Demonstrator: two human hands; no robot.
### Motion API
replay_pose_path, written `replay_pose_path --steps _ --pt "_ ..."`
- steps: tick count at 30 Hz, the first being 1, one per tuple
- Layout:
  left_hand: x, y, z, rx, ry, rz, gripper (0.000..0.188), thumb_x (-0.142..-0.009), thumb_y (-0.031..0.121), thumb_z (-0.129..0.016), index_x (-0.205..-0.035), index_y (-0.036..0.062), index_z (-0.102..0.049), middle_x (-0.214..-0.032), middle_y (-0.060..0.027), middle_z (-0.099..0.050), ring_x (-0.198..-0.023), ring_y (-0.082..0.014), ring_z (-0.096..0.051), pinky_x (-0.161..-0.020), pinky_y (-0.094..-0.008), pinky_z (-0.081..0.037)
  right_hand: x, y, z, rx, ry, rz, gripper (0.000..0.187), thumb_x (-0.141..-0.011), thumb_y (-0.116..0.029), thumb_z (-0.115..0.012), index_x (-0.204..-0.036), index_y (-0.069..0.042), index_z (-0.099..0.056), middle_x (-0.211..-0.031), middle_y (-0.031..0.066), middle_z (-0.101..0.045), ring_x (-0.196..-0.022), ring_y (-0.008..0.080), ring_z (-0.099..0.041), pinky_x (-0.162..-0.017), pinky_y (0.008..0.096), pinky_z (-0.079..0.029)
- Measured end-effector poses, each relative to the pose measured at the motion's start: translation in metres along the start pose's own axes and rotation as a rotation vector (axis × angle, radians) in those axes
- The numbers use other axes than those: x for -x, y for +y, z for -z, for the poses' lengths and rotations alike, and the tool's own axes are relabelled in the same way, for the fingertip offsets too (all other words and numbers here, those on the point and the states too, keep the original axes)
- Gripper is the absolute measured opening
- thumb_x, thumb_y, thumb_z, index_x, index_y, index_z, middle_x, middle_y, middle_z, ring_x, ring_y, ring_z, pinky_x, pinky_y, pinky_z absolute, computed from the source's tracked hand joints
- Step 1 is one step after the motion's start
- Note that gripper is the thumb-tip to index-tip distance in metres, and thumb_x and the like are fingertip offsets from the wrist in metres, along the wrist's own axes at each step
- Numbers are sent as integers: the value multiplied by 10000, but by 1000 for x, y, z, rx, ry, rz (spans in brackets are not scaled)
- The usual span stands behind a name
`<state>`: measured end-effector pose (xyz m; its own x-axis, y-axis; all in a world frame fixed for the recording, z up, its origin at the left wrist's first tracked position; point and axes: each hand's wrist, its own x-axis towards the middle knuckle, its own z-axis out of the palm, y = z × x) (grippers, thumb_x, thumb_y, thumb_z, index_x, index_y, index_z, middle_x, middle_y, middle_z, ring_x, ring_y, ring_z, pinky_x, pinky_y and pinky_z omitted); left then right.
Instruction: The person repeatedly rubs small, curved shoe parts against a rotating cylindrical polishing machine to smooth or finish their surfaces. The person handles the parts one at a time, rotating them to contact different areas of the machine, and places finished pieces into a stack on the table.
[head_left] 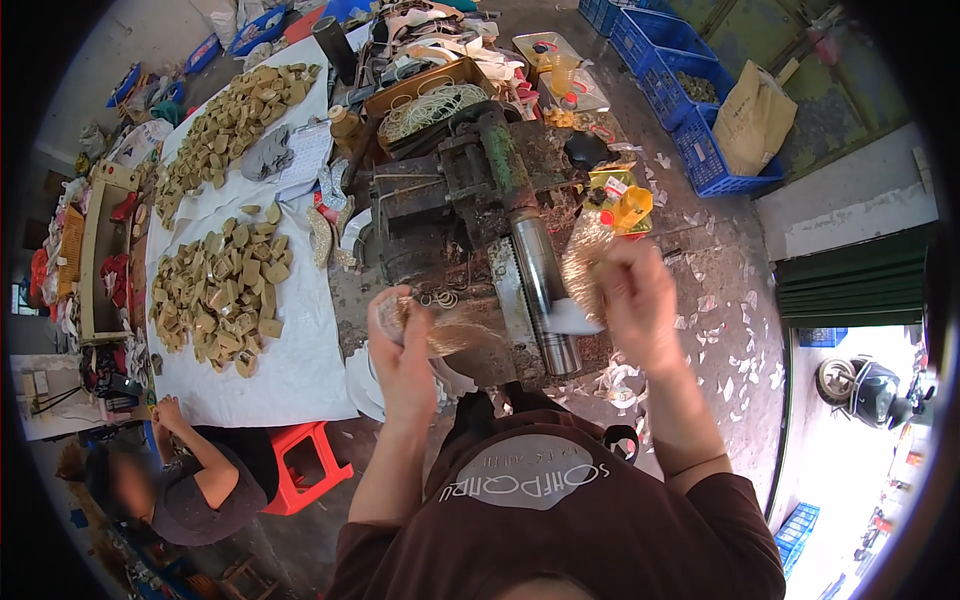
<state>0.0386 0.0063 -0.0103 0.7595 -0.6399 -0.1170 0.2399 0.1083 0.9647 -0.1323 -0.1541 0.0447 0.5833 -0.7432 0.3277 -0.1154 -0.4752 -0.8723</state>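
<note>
My left hand is closed on a shiny gold piece, blurred, that stretches rightward over the machine bed. On the other side, my right hand pinches a curved, crinkled gold piece by its right edge. A white sheet-like scrap hangs beside it, just above the polished steel cylinder. That cylinder belongs to a worn, green-painted machine between my hands. Several small rings lie by my left fingers, and white curved pieces sit below that hand.
Tan block-like pieces lie heaped on a white-covered table at left. A co-worker sits near a red stool. Yellow container, blue crates and scattered floor scraps are at right. A box of cord stands behind.
</note>
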Motion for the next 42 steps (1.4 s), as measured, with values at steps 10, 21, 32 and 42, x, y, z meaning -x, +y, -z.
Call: replay_pose_path --steps 10,21,32,42 --pt "18 -17 -29 -763 -651 -246 450 -797 -29 -604 -1216 22 -446 -1249 -204 -375 -1181 -371 -411 -957 -380 -388 1 67 19 467 -572 -26 121 -822 -32 -575 -937 -67 -564 -794 108 -602 -809 310 -574 -808 394 -379" --pt "4 -3 70 -843 -300 -253 395 -729 -91 -551 -1105 24 -518 -1169 -160 -461 -1137 -327 -460 -999 -358 -350 5 57 11 549 -154 41 202 -809 -46 -643 -1007 -39 -605 -946 96 -589 -794 256 -589 -763 379 -432" --pt "49 -21 168 -1497 -552 163 407 -721 -57 -588 -1101 88 -562 -1098 -156 -506 -1018 -348 -530 -851 -451 -409 -1 44 -2 290 -133 75 200 -822 -15 -642 -1012 5 -582 -972 127 -587 -755 236 -577 -705 344 -467" --pt "15 14 56 -61 -388 -33 458 -839 153 -641 -1250 25 -484 -1174 -88 -471 -1050 -177 -474 -917 -312 -386 22 -16 -66 27 -348 207 205 -729 -31 -733 -898 -33 -616 -1005 98 -559 -915 292 -526 -793 376 -443"
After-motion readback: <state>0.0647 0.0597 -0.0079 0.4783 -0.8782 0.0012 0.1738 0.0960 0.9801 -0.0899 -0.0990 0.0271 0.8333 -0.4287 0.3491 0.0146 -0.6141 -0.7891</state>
